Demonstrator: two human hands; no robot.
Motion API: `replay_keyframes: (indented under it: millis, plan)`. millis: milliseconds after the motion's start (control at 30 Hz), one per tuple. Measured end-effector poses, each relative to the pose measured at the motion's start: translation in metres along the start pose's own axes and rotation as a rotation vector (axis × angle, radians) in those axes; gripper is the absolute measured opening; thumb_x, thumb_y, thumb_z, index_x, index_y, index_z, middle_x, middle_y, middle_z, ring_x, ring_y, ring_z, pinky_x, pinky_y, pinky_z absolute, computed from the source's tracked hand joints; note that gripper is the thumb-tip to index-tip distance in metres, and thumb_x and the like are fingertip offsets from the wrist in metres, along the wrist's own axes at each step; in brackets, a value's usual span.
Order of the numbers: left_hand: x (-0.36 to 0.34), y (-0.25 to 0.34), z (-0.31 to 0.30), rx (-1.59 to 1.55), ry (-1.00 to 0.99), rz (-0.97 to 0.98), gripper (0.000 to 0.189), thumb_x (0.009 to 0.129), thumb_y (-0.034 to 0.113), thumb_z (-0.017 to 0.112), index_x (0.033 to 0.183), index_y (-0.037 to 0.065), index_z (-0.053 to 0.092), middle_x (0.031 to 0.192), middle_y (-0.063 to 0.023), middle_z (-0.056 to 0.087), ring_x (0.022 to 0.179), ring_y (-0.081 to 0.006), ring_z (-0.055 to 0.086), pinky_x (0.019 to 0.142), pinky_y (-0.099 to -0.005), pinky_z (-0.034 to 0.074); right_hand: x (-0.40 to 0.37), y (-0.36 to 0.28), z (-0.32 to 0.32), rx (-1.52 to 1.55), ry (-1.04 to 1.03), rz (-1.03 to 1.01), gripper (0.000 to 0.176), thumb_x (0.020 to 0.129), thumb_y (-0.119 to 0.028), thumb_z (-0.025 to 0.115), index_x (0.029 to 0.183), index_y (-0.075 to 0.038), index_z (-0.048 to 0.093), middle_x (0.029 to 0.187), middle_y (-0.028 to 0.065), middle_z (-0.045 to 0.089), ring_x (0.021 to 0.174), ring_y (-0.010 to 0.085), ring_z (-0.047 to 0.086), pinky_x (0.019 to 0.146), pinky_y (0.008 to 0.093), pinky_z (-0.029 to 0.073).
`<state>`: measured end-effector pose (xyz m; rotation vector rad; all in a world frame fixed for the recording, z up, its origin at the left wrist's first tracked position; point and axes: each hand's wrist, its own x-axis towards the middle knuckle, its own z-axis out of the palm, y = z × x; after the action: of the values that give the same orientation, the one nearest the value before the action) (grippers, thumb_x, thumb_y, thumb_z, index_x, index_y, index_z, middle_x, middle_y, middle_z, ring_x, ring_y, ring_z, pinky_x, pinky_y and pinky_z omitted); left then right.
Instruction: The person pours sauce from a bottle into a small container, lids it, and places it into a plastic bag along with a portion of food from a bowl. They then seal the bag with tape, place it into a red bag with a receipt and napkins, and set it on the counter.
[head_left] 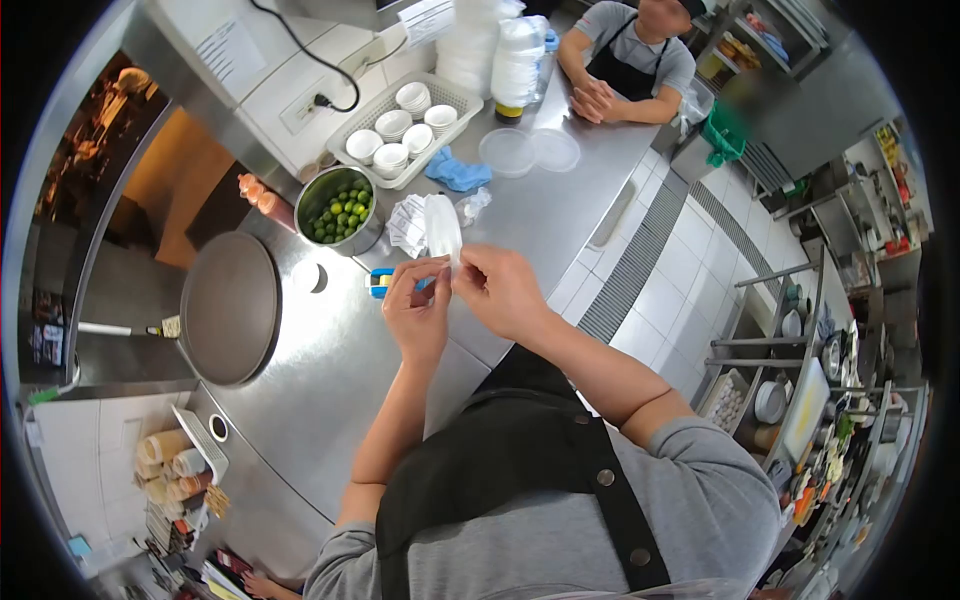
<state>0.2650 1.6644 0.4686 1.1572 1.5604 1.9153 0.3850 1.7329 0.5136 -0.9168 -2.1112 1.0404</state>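
A translucent white plastic lid (441, 224) is held tilted up over the steel counter. My left hand (418, 300) pinches its near edge, fingers pressed together. Right beside it, my right hand (495, 285) also grips that edge with thumb and forefinger; the fingertips of both hands nearly touch. A small blue tape dispenser (379, 283) stands just left of my left hand. Behind the lid lie white paper slips (407, 224) and a crumpled clear wrapper (473, 206). Whether tape or a label is between my fingertips is too small to tell.
A pot of limes (366, 236), a crate (452, 138) of stacked white cups, a blue cloth (458, 170) and two round clear lids (507, 152) stand along the counter (300, 430). A round brown tray (230, 308) is at left. Another person (630, 60) leans at the far end.
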Motion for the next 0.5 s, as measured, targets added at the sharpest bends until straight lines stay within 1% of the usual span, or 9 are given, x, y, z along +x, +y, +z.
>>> replay_keyframes:
  millis: [100,167,200,267,300,333,400,433,500]
  plan:
    - [0.006,-0.011,0.024,-0.02,0.011,0.032,0.008,0.09,-0.007,0.067,0.097,-0.003,0.068,0.102,-0.009,0.068,0.093,-0.0141,0.066,0.073,-0.0254,0.056,-0.002,0.019,-0.019,0.05,0.055,0.07,0.017,0.085,-0.011,0.064,0.079,0.001,0.053,0.07,0.0158,0.057,0.061,0.0312,0.055,0.057,0.0402,0.043]
    - [0.017,-0.024,0.032,0.07,0.036,0.096,0.008,0.09,-0.006,0.067,0.097,-0.002,0.067,0.102,-0.0079,0.068,0.093,-0.0139,0.066,0.074,-0.0256,0.055,-0.003,0.044,-0.041,0.055,0.178,0.11,0.015,0.086,-0.006,0.062,0.078,0.002,0.052,0.066,0.0097,0.047,0.059,0.0181,0.044,0.055,0.0338,0.038]
    - [0.029,-0.041,0.027,0.009,0.09,0.037,0.005,0.093,-0.003,0.066,0.097,-0.001,0.065,0.101,-0.0065,0.068,0.092,-0.0143,0.067,0.076,-0.026,0.055,-0.004,0.061,-0.054,0.06,0.238,0.129,0.015,0.086,-0.004,0.061,0.078,0.002,0.051,0.063,0.0067,0.042,0.059,0.0115,0.039,0.054,0.0306,0.036]
    - [0.061,-0.05,0.028,-0.12,0.228,-0.056,0.003,0.096,0.001,0.065,0.098,0.0,0.064,0.098,-0.0058,0.068,0.088,-0.0121,0.065,0.073,-0.0252,0.056,-0.006,0.112,-0.095,-0.016,0.319,0.238,0.011,0.086,-0.002,0.061,0.08,0.003,0.053,0.063,0.0036,0.041,0.061,0.0086,0.038,0.054,0.0301,0.035]
    - [0.077,-0.051,0.032,-0.142,0.291,-0.1,0.003,0.097,0.003,0.064,0.097,0.0,0.064,0.096,-0.0061,0.068,0.084,-0.0101,0.063,0.068,-0.0242,0.055,-0.008,0.134,-0.121,-0.042,0.349,0.269,0.008,0.086,-0.001,0.061,0.082,0.004,0.055,0.065,0.0036,0.043,0.062,0.0085,0.04,0.055,0.0289,0.036]
    - [0.09,-0.054,0.04,-0.136,0.286,-0.135,0.004,0.098,0.004,0.064,0.098,0.0,0.063,0.096,-0.0062,0.068,0.084,-0.0102,0.064,0.068,-0.0251,0.056,-0.012,0.168,-0.145,-0.069,0.411,0.27,0.009,0.086,-0.003,0.06,0.083,0.005,0.057,0.072,0.0114,0.049,0.066,0.017,0.05,0.059,0.0307,0.041]
    - [0.116,-0.06,0.063,-0.125,0.277,-0.201,0.006,0.099,0.006,0.062,0.1,0.0,0.061,0.095,-0.0065,0.068,0.085,-0.0105,0.064,0.068,-0.0268,0.058,-0.02,0.24,-0.199,-0.085,0.499,0.201,0.006,0.087,0.0,0.061,0.086,0.006,0.061,0.085,0.0074,0.057,0.076,0.0167,0.057,0.066,0.0294,0.046]
    - [0.127,-0.065,0.08,-0.1,0.279,-0.235,0.006,0.1,0.007,0.061,0.1,0.001,0.06,0.095,-0.0065,0.067,0.085,-0.0104,0.064,0.068,-0.0272,0.058,-0.03,0.288,-0.223,0.053,0.55,0.33,0.007,0.088,0.0,0.06,0.085,0.006,0.062,0.086,0.0074,0.059,0.077,0.0149,0.057,0.066,0.031,0.047]
    - [0.143,-0.084,0.119,-0.051,0.26,-0.315,0.007,0.1,0.009,0.061,0.101,0.001,0.059,0.095,-0.0065,0.067,0.084,-0.0102,0.064,0.067,-0.028,0.058,-0.041,0.348,-0.265,0.017,0.615,0.54,0.017,0.089,-0.009,0.058,0.082,0.005,0.064,0.075,0.007,0.061,0.069,0.0142,0.057,0.063,0.0318,0.047]
